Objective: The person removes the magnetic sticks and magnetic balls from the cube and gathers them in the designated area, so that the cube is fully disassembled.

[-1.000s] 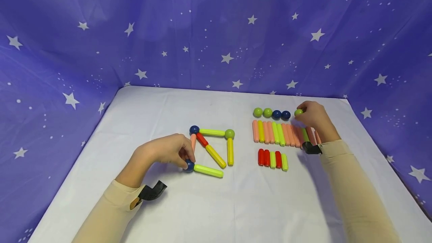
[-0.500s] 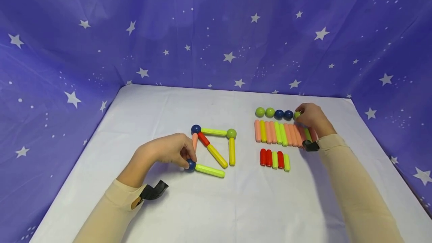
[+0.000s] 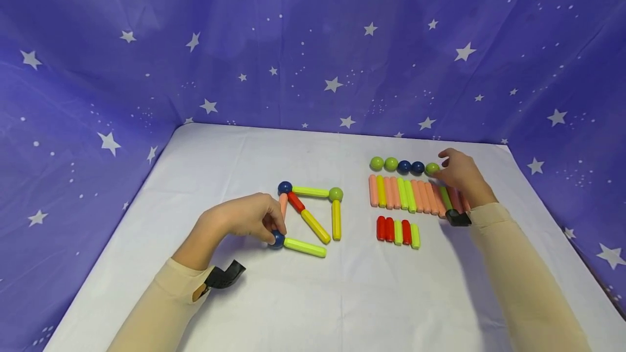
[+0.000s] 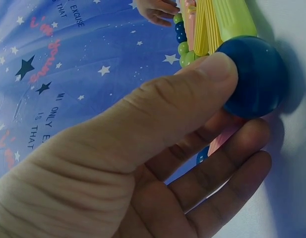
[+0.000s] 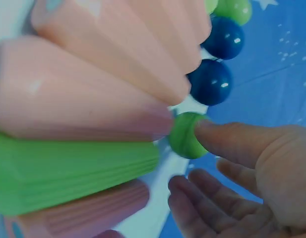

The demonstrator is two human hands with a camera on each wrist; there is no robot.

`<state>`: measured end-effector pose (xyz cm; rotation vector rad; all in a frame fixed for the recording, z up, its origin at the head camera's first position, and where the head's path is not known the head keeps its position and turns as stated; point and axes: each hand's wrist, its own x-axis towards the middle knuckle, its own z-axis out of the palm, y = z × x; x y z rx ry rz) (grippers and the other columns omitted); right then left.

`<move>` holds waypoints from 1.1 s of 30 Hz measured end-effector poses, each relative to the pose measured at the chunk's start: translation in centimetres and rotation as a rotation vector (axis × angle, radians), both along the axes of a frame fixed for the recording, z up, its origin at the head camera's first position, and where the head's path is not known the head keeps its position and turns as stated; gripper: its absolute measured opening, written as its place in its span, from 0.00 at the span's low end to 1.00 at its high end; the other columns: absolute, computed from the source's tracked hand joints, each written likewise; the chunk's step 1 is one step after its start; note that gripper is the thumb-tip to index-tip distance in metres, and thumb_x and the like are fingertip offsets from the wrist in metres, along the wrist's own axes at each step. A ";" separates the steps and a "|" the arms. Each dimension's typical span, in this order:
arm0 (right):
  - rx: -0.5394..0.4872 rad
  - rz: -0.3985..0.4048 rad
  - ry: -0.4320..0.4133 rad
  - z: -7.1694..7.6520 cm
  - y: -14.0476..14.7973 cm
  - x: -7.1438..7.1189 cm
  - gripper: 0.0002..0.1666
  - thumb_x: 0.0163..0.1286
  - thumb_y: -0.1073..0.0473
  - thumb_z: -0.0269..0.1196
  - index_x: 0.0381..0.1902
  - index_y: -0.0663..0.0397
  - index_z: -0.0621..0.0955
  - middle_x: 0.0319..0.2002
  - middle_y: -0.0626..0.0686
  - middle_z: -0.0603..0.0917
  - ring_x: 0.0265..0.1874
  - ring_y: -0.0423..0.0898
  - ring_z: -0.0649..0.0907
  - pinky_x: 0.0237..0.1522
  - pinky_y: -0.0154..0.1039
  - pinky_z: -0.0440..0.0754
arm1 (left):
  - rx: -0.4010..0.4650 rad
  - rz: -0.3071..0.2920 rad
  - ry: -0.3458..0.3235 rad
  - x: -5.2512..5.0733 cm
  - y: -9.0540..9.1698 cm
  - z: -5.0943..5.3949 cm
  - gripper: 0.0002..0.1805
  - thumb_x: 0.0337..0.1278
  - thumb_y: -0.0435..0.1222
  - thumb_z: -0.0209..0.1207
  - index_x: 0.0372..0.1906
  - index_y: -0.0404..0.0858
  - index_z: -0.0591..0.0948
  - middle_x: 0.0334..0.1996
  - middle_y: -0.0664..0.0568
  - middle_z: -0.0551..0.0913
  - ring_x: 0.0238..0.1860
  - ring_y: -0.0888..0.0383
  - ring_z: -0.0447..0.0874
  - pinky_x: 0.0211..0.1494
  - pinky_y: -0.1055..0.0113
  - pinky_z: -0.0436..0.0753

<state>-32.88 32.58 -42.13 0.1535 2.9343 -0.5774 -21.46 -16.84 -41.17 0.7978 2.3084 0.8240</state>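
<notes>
My left hand (image 3: 244,216) pinches a dark blue ball (image 4: 259,74) between thumb and fingers at the near left corner of a flat frame of sticks and balls. From that ball a lime stick (image 3: 305,247) runs to the right. A pink stick (image 3: 283,203), partly behind the fingers, leads up to another blue ball (image 3: 285,188). At the back right, my right hand (image 3: 461,171) has its fingers spread apart. In the right wrist view its thumb tip overlaps the edge of a green ball (image 5: 185,135), at the right end of a row of balls.
The frame also has a lime stick (image 3: 311,192), a green ball (image 3: 336,194), a yellow stick (image 3: 336,221) and a red-and-yellow diagonal (image 3: 315,226). Pink, yellow and lime sticks (image 3: 393,193) lie in a row under my right hand. Shorter sticks (image 3: 389,230) lie nearer.
My right hand has brought the green ball left to the end of the ball row, then spread its fingers off it. My left hand keeps its pinch on the blue ball.
</notes>
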 end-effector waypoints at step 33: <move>0.000 0.415 0.189 -2.0 -23.1 12.6 0.13 0.60 0.55 0.70 0.40 0.53 0.82 0.24 0.46 0.75 0.22 0.44 0.74 0.23 0.34 0.73 | -0.015 0.006 0.007 0.2 0.0 0.1 0.12 0.46 0.27 0.71 0.36 0.44 0.88 0.32 0.58 0.85 0.33 0.59 0.81 0.39 0.65 0.81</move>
